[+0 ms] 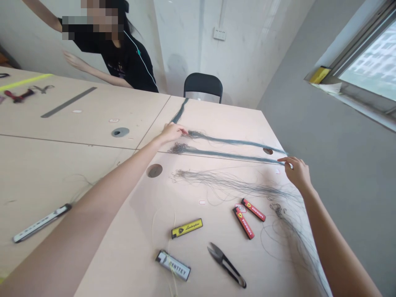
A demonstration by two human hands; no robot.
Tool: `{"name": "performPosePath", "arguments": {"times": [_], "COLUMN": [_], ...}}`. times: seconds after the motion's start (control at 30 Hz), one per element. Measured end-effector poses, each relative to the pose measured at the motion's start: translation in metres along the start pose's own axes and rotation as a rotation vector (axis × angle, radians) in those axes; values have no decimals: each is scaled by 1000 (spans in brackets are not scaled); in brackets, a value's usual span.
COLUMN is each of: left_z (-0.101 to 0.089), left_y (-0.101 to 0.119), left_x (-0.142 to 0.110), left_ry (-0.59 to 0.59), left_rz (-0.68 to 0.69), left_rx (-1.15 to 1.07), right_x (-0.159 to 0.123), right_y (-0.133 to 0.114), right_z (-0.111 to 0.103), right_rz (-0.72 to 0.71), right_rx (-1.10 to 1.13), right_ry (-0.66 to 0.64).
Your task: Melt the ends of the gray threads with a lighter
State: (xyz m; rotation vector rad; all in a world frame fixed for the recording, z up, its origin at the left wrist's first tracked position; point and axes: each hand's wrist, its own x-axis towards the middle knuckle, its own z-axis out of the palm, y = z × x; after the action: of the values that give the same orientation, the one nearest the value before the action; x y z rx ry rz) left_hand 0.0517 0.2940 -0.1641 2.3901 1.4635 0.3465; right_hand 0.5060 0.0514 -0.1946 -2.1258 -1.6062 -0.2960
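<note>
My left hand [172, 133] pinches the frayed end of a long bundle of grey-green thread [232, 142] that runs right across the pale table [198, 123]. My right hand [297, 172] has its fingertips at the far end of a second, parallel bundle [222, 156]. Looser strands [229, 181] spread below them. Nearby lie thread snips [225, 264], a yellow Lamborghini tag [187, 228], a silver Bentley tag [173, 265] and a pair of red Ferrari tags [243, 222].
A co-worker [117, 53] in black stands beyond the table's far edge with both arms raised. A black chair [202, 86] stands at that edge. A white box cutter [41, 222], a metal ruler [68, 102] and a red tool [18, 95] lie to the left. The table has round holes.
</note>
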Motion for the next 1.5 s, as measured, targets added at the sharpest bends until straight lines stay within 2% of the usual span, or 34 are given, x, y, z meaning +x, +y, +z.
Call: {"name": "performPosePath", "arguments": {"times": [0.1,0.2,0.47,0.67,0.77,0.87,1.03,1.27,1.5], "left_z": [-6,-6,7,-7,-16,-19,-15,-1,-4], "left_y": [-8,-14,-6,-20,-27,-27,-24,-28,-22], "left_x": [-3,-8,-2,-10,-23,-39,-59,-58,-58], "left_ry": [46,41,28,84,51,-37,-140,-112,-81], "left_rz": [-53,-80,-17,-38,-5,63,158,156,91], "left_rx": [25,55,36,33,11,-27,-61,-98,-121], "right_x": [-2,-2,-3,-1,4,8,8,2,2], "right_y": [6,9,7,12,17,23,32,33,25], "right_z": [-5,-7,-6,-6,-2,2,7,14,18], "right_rz": [13,28,22,-1,-32,-59,-73,-72,-74], "right_rx": [-11,-22,-30,-28,-11,12,34,30,35], "right_ry": [-2,-10,-23,-46,-72,-107,-163,-145,-90]}}
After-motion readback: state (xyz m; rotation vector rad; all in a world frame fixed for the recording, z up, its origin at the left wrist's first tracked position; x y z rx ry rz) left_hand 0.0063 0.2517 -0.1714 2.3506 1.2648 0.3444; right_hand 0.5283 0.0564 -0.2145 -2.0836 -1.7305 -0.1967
